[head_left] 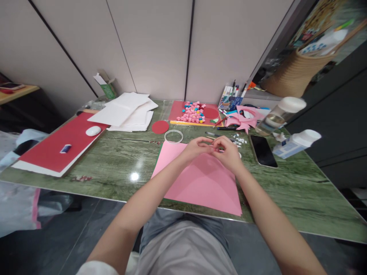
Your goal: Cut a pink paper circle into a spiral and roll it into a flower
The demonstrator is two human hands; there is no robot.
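Both hands meet above the upper edge of a pink sheet (197, 183) on the green table (114, 160). My left hand (198, 148) has its fingertips pinched against those of my right hand (226, 152). Something small and pinkish seems to sit between the fingertips, too small to make out. Just behind the hands lie a thin pen and small white paper scraps (241, 140). A white ring (173, 136) rests at the sheet's upper left, beside a red paper disc (160, 127).
Pink, blue and yellow balls (193, 112) lie on red paper at the back. Right: phone (263, 151), clear bottle (272, 120), white bottle (298, 143), pink cut paper (243, 117). Left: white sheets (126, 109), red sheet (57, 149), white oval object (93, 131). Marker box (229, 99) stands behind.
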